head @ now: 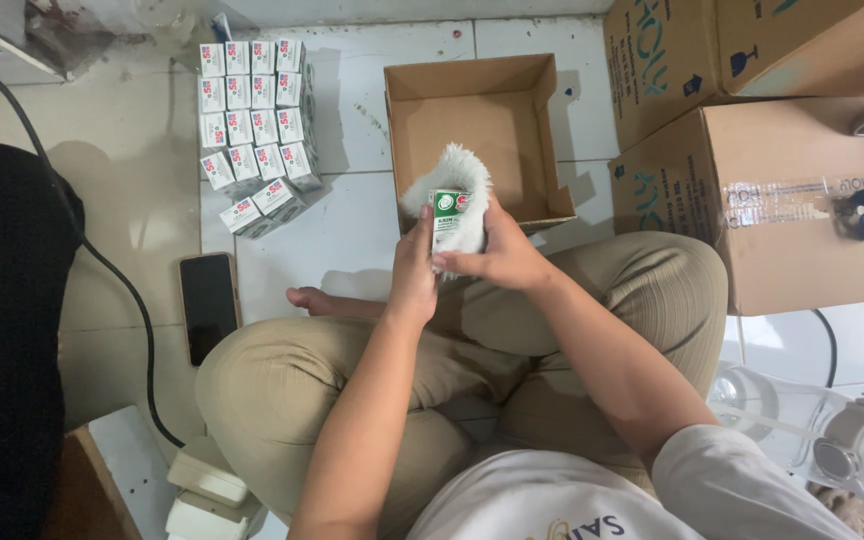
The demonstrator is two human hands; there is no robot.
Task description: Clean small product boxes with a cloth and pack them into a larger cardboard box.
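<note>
the open cardboard box (472,130) sits on the tiled floor (352,240) just beyond the knees, well apart from the stacked small cartons (257,130) at upper left. above its near edge, the right hand (504,255) presses a fluffy white cloth (452,175) against a small green-and-white carton (447,212), while the left hand (412,272) pinches the carton's lower side. the carton stands upright, long axis vertical, printed face toward the camera. in my judgement, a loose pinch while rubbing could let it slip to the floor, or dent its thin walls.
</note>
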